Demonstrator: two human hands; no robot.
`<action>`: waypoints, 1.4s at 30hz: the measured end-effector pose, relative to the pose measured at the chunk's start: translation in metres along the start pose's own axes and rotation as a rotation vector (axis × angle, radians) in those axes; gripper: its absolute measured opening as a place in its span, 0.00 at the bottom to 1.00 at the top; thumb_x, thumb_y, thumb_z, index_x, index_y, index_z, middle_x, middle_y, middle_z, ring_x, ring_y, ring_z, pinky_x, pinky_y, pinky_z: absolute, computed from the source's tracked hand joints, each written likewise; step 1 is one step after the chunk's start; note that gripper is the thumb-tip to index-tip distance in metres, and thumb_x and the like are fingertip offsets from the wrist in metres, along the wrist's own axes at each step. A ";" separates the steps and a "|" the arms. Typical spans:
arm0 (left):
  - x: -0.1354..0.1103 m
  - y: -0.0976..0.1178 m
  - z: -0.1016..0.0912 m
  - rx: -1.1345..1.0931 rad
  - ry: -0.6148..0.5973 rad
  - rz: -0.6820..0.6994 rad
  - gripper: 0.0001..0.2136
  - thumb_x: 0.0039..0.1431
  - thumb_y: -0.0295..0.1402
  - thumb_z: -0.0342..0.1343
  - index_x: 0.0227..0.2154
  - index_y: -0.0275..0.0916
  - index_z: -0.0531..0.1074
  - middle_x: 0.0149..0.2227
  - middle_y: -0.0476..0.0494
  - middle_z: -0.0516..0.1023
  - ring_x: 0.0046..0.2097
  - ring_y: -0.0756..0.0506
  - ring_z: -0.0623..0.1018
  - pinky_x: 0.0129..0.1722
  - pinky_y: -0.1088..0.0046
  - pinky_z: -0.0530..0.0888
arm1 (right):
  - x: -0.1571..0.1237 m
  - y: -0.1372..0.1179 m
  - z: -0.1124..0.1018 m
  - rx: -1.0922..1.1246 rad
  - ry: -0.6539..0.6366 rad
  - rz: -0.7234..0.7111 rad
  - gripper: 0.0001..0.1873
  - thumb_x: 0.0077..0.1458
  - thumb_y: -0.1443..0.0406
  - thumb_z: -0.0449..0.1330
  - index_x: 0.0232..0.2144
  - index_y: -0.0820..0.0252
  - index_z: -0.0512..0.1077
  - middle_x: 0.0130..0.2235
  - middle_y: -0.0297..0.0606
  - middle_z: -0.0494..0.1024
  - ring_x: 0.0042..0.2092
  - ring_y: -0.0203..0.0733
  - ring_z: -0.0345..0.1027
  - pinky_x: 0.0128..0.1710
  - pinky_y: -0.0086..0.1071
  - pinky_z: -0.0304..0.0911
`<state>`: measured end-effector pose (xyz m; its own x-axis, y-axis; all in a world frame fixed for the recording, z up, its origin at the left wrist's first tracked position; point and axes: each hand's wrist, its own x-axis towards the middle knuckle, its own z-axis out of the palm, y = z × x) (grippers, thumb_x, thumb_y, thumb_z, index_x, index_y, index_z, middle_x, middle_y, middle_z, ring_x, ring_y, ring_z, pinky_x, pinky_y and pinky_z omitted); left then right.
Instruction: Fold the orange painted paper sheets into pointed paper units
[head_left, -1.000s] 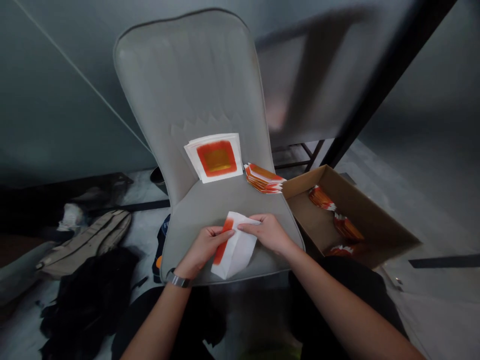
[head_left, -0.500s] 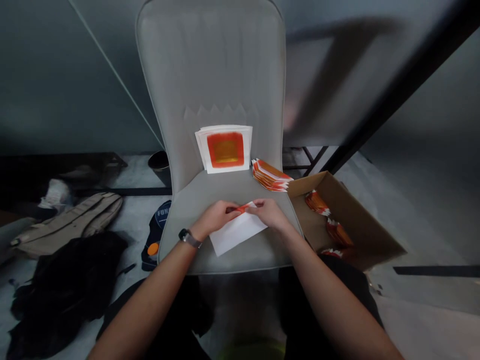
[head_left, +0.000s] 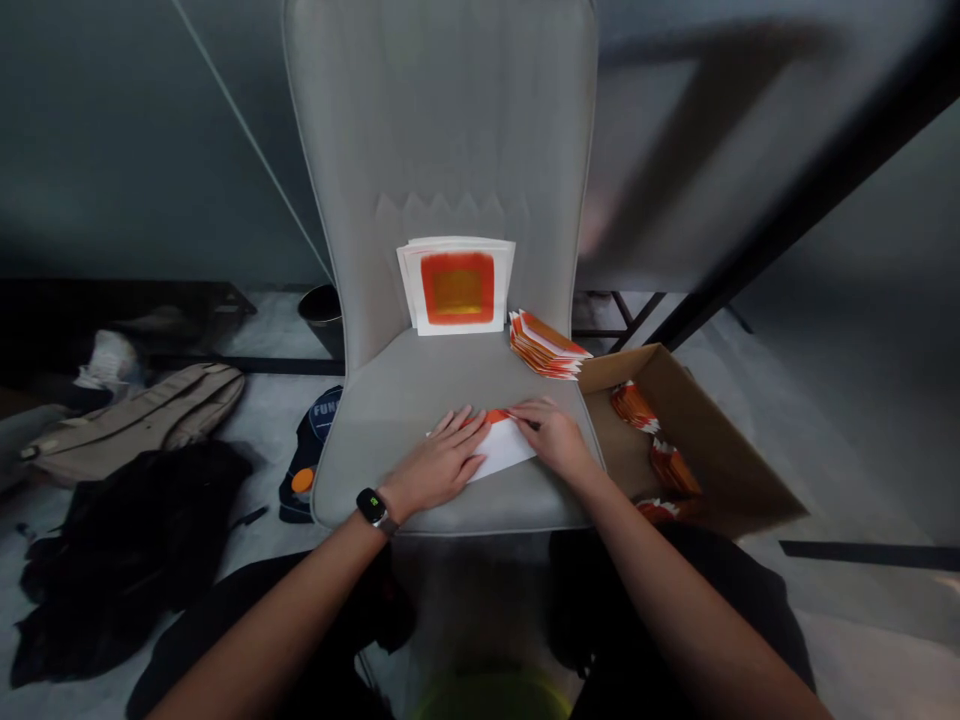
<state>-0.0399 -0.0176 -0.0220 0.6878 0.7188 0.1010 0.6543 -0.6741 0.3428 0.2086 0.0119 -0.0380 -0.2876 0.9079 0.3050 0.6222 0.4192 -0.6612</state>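
Observation:
A white sheet of paper [head_left: 499, 452] with an orange strip folded over along its far edge lies on the seat of the grey chair [head_left: 397, 385]. My left hand [head_left: 442, 465], with a watch at the wrist, rests flat on it, fingers stretched out and covering its left part. At the fold's right end, my right hand [head_left: 555, 435] has thumb and fingers closed on the paper's edge. Propped against the backrest are white sheets [head_left: 459, 290] printed with an orange and gold square. Folded orange-and-white papers [head_left: 547, 345] lie stacked at the seat's right edge.
To the right of the chair stands a cardboard box [head_left: 724, 445] holding several bundles of folded papers [head_left: 671, 465]. Left on the floor are a dark bin [head_left: 324, 320], a beige bag [head_left: 150, 410], black cloth [head_left: 135, 550] and a dark blue item [head_left: 307, 450] with an orange cap.
My left hand has gone from pinching the fold to lying flat across the paper's left side. My right hand has shifted slightly right along the fold. The camera view has moved a little.

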 end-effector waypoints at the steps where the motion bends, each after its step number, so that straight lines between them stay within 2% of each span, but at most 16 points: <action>1: 0.001 0.001 -0.002 0.002 -0.002 0.001 0.25 0.75 0.41 0.42 0.70 0.39 0.56 0.72 0.38 0.57 0.74 0.39 0.53 0.71 0.52 0.52 | -0.005 0.002 0.003 -0.032 -0.002 -0.059 0.15 0.64 0.68 0.57 0.47 0.55 0.82 0.49 0.43 0.84 0.53 0.50 0.76 0.57 0.47 0.67; 3: 0.006 0.005 -0.006 0.015 0.019 -0.011 0.22 0.75 0.39 0.44 0.67 0.39 0.63 0.69 0.40 0.64 0.72 0.38 0.58 0.70 0.51 0.54 | -0.013 0.004 0.009 -0.084 -0.005 -0.119 0.17 0.66 0.68 0.56 0.52 0.56 0.80 0.53 0.44 0.81 0.58 0.49 0.73 0.61 0.49 0.65; 6: 0.018 0.013 -0.008 0.057 0.091 -0.062 0.16 0.74 0.34 0.46 0.53 0.39 0.76 0.60 0.41 0.76 0.64 0.36 0.67 0.65 0.52 0.62 | -0.020 0.005 0.013 -0.162 -0.045 -0.158 0.20 0.66 0.70 0.54 0.57 0.57 0.76 0.59 0.45 0.77 0.63 0.48 0.69 0.66 0.50 0.61; 8: 0.025 0.018 -0.007 0.090 0.126 -0.105 0.13 0.72 0.32 0.48 0.47 0.38 0.78 0.54 0.40 0.78 0.57 0.37 0.71 0.58 0.54 0.68 | -0.023 0.002 0.013 -0.212 -0.081 -0.171 0.21 0.67 0.70 0.53 0.59 0.60 0.74 0.60 0.46 0.75 0.65 0.49 0.66 0.67 0.51 0.59; 11: 0.032 0.021 -0.005 0.144 0.123 -0.151 0.14 0.72 0.31 0.49 0.53 0.39 0.75 0.54 0.39 0.77 0.53 0.38 0.72 0.54 0.56 0.71 | -0.027 -0.006 0.010 -0.277 -0.131 -0.175 0.23 0.68 0.68 0.51 0.62 0.65 0.71 0.63 0.48 0.72 0.67 0.51 0.62 0.69 0.52 0.55; 14: 0.033 0.018 0.000 0.227 0.100 -0.139 0.20 0.70 0.28 0.49 0.63 0.42 0.68 0.63 0.35 0.68 0.61 0.35 0.68 0.58 0.52 0.68 | -0.031 -0.014 0.005 -0.318 -0.183 -0.167 0.26 0.68 0.66 0.51 0.65 0.69 0.66 0.66 0.51 0.67 0.69 0.52 0.57 0.71 0.53 0.51; 16: 0.031 0.014 0.003 0.275 0.073 -0.124 0.24 0.69 0.28 0.50 0.66 0.44 0.65 0.69 0.35 0.60 0.66 0.31 0.63 0.62 0.47 0.64 | -0.033 -0.017 0.001 -0.325 -0.219 -0.158 0.28 0.68 0.65 0.51 0.67 0.71 0.63 0.67 0.52 0.64 0.70 0.52 0.55 0.71 0.53 0.51; 22: 0.030 0.007 0.008 0.276 0.020 -0.168 0.26 0.70 0.32 0.49 0.69 0.44 0.60 0.72 0.34 0.55 0.70 0.26 0.57 0.65 0.38 0.57 | -0.037 -0.019 -0.009 -0.311 -0.268 -0.111 0.26 0.68 0.65 0.51 0.66 0.65 0.65 0.67 0.48 0.66 0.70 0.52 0.55 0.71 0.55 0.48; 26: 0.032 0.010 0.004 0.241 -0.001 -0.044 0.28 0.69 0.26 0.45 0.71 0.46 0.55 0.74 0.43 0.52 0.73 0.29 0.49 0.67 0.38 0.52 | -0.037 -0.023 -0.014 -0.334 -0.270 -0.114 0.24 0.68 0.62 0.54 0.64 0.60 0.68 0.66 0.46 0.68 0.71 0.56 0.54 0.70 0.63 0.41; 28: 0.034 0.012 0.000 0.215 -0.045 0.032 0.28 0.70 0.23 0.43 0.71 0.46 0.55 0.73 0.46 0.56 0.74 0.33 0.49 0.68 0.40 0.51 | -0.037 -0.021 -0.019 -0.324 -0.251 -0.097 0.20 0.68 0.62 0.55 0.59 0.55 0.73 0.64 0.44 0.71 0.69 0.57 0.57 0.68 0.65 0.44; 30: 0.037 0.015 -0.006 0.189 -0.072 0.046 0.26 0.70 0.24 0.43 0.69 0.44 0.59 0.70 0.45 0.63 0.72 0.34 0.54 0.67 0.41 0.53 | -0.035 -0.015 -0.024 -0.306 -0.167 -0.018 0.16 0.67 0.62 0.56 0.53 0.54 0.77 0.58 0.42 0.78 0.63 0.56 0.65 0.64 0.61 0.54; 32: 0.042 0.020 -0.012 0.164 -0.067 0.023 0.21 0.71 0.28 0.45 0.64 0.41 0.66 0.66 0.43 0.69 0.68 0.34 0.62 0.64 0.44 0.58 | -0.033 -0.006 -0.028 -0.284 -0.047 0.093 0.14 0.66 0.60 0.59 0.49 0.56 0.79 0.50 0.44 0.82 0.54 0.55 0.71 0.57 0.55 0.63; 34: 0.050 0.025 -0.018 0.132 -0.041 -0.018 0.16 0.72 0.33 0.48 0.56 0.40 0.74 0.60 0.42 0.76 0.61 0.35 0.69 0.59 0.49 0.65 | -0.030 0.003 -0.029 -0.235 0.025 0.164 0.14 0.61 0.59 0.64 0.46 0.58 0.80 0.44 0.45 0.82 0.49 0.53 0.72 0.53 0.49 0.66; 37: 0.066 0.029 -0.020 0.079 0.014 -0.104 0.12 0.71 0.36 0.52 0.45 0.39 0.79 0.49 0.40 0.80 0.51 0.36 0.74 0.50 0.56 0.69 | -0.028 0.011 -0.027 -0.131 0.019 0.196 0.16 0.54 0.63 0.70 0.45 0.60 0.81 0.42 0.45 0.79 0.47 0.50 0.72 0.52 0.45 0.67; 39: 0.076 0.025 -0.018 -0.015 0.035 -0.174 0.09 0.67 0.32 0.57 0.45 0.39 0.79 0.45 0.40 0.81 0.49 0.37 0.75 0.48 0.59 0.69 | -0.026 0.012 -0.027 -0.078 0.005 0.228 0.17 0.52 0.65 0.71 0.46 0.61 0.81 0.42 0.44 0.78 0.46 0.48 0.73 0.51 0.43 0.68; 42: 0.084 0.014 -0.012 -0.320 -0.063 -0.304 0.08 0.59 0.30 0.62 0.42 0.38 0.79 0.36 0.44 0.81 0.39 0.42 0.77 0.40 0.66 0.70 | -0.024 0.008 -0.031 0.006 -0.007 0.280 0.19 0.51 0.66 0.71 0.46 0.62 0.81 0.43 0.44 0.78 0.44 0.46 0.73 0.48 0.41 0.69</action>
<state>0.0231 0.0351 0.0028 0.5037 0.8577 -0.1031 0.7061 -0.3400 0.6211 0.2429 -0.0064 -0.0294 -0.1101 0.9883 0.1057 0.6737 0.1524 -0.7231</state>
